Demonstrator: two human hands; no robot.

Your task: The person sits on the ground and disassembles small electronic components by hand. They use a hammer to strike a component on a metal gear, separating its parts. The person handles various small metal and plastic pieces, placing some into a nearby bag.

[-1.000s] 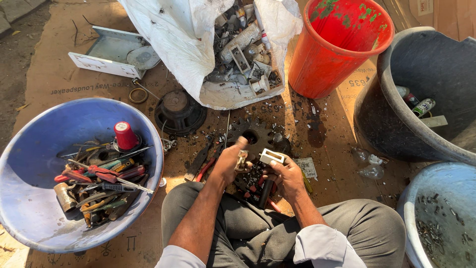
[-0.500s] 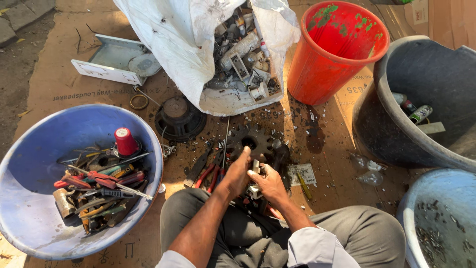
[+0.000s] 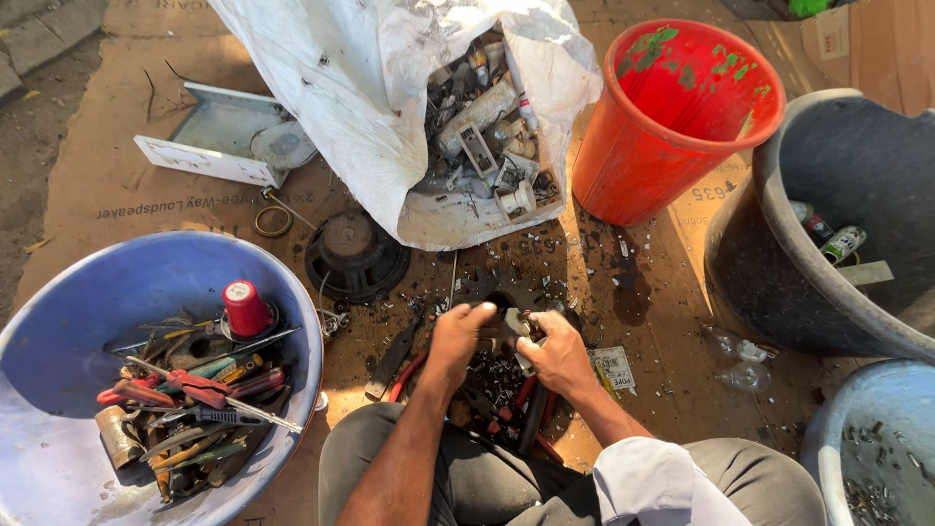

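Note:
My left hand point(image 3: 458, 339) and my right hand point(image 3: 557, 353) meet over a small white plastic part point(image 3: 515, 327) between my knees, both gripping it. Beneath them lies a pile of dark metal scrap and screws point(image 3: 499, 378) with red-handled pliers point(image 3: 531, 417) on the cardboard. How the fingers sit on the part is partly hidden.
A blue basin point(image 3: 117, 292) of hand tools and a red-capped can point(image 3: 245, 307) stands left. A white sack point(image 3: 390, 107) of electrical scrap lies ahead, with a black speaker point(image 3: 355, 255) and a white panel point(image 3: 219, 146). A red bucket point(image 3: 672, 127), a dark tub point(image 3: 779, 253) and another blue basin point(image 3: 828, 458) stand right.
A second ago my right hand held a white part apart from my left hand. The hands have since come together over the small part, and the view has shifted slightly.

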